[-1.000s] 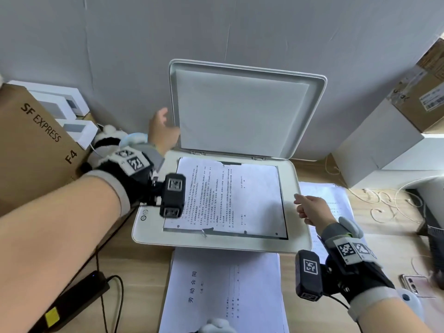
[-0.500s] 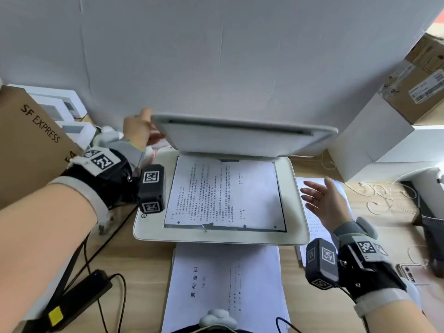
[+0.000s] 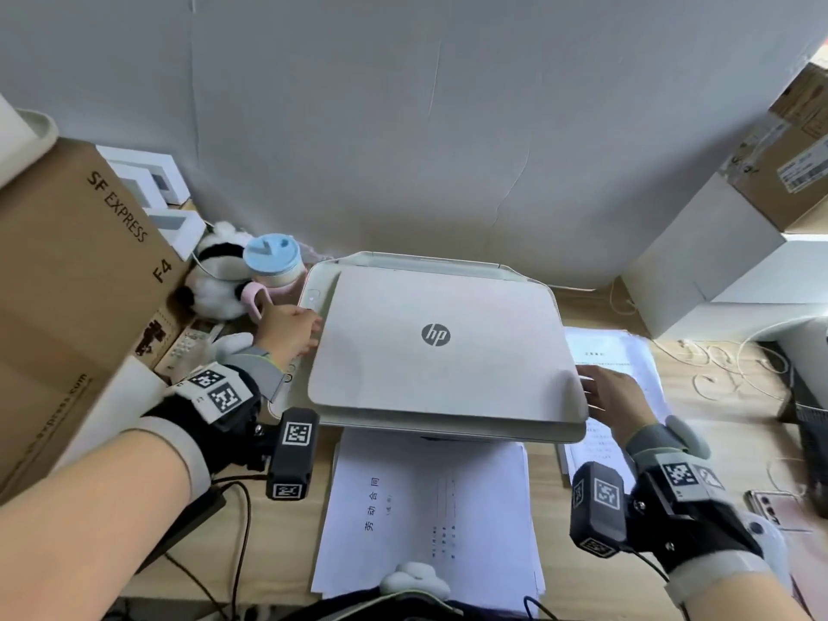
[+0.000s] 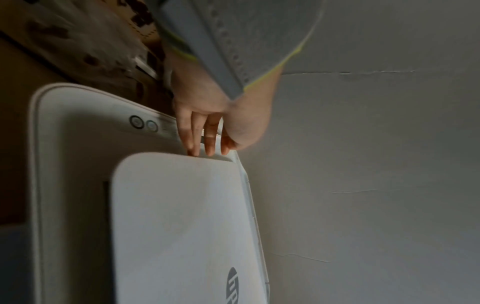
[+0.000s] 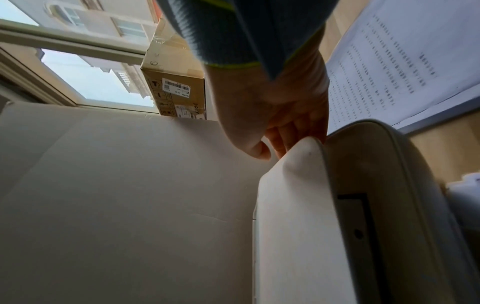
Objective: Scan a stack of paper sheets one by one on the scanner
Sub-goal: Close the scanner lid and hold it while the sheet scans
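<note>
The white HP scanner's lid [image 3: 439, 342] is lowered almost flat over the body; the sheet on the glass is hidden. In the wrist views the lid [image 4: 182, 226] [image 5: 291, 205] still stands a narrow gap above the body. My left hand [image 3: 309, 333] touches the lid's left edge with straight fingers [image 4: 192, 142], beside the round buttons [image 4: 144, 123]. My right hand [image 3: 591, 387] is at the lid's front right corner, its fingers [image 5: 283, 144] behind that corner. One paper stack [image 3: 430, 508] lies in front of the scanner, another [image 3: 614, 351] [image 5: 389, 61] to its right.
An SF Express carton [image 3: 67, 271], a plush panda [image 3: 219, 275] and a blue-lidded cup [image 3: 273, 262] crowd the left. White and brown boxes [image 3: 717, 262] stand at the right, with thin cables [image 3: 726, 374] and a phone [image 3: 770, 504] on the desk.
The lid has swung down from upright to almost flat, with my left hand following its left edge. My right hand has moved in to the lid's front right corner.
</note>
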